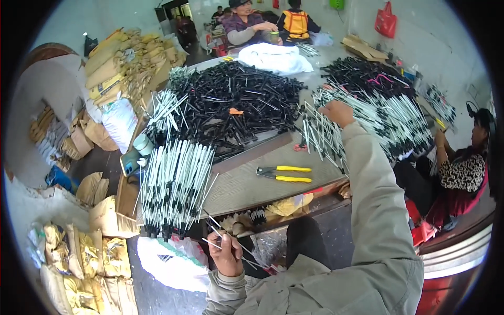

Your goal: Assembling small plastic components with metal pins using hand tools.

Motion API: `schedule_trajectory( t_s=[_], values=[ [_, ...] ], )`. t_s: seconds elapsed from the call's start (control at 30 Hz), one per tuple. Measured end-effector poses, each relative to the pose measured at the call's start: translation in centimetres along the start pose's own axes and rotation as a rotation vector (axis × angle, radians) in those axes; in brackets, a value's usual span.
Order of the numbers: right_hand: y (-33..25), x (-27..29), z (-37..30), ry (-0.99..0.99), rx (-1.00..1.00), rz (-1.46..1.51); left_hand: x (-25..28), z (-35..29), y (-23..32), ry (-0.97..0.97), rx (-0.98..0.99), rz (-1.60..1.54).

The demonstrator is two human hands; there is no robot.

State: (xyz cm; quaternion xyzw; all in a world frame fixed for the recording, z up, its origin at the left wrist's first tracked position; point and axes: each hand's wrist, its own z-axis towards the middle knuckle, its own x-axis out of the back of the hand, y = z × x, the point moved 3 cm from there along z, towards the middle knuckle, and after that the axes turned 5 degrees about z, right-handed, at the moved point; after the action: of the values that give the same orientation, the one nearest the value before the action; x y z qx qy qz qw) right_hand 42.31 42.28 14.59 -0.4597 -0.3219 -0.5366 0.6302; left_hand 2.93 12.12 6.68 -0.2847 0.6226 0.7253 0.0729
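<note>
My left hand point(227, 257) is closed around a few thin white rods point(247, 251) above my lap, near the table's front edge. My right hand point(338, 113) reaches far forward to a heap of white rods with black ends point(378, 121). Its fingers are curled together at the heap's left edge; whatever they pinch is too small to make out. Yellow-handled pliers point(286, 174) lie on the table between my arms. A neat bundle of white rods with black ends point(176, 184) sits at the table's left front. Behind the pliers spreads a big pile of black plastic parts point(231, 100).
A white bag point(275, 59) lies at the table's far end, before a person point(247, 31). Another person point(462, 168) works at the right. Stacked sacks point(126, 63) stand at the left, with cartons point(113, 216) nearer. Under the tabletop point(236, 191) is a shelf holding yellow plastic point(289, 205).
</note>
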Motion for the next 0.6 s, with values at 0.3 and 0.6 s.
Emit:
schedule_trajectory(
  t_s=[0.3, 0.6],
  values=[
    [-0.1, -2.7, 1.1, 0.222, 0.093, -0.286, -0.8, -1.5, -1.5, -0.104, 0.119, 0.175],
    [-2.5, -0.8, -0.4, 0.275, 0.131, -0.099, -0.4, -3.2, -1.9, -0.238, 0.155, 0.257]
  ],
)
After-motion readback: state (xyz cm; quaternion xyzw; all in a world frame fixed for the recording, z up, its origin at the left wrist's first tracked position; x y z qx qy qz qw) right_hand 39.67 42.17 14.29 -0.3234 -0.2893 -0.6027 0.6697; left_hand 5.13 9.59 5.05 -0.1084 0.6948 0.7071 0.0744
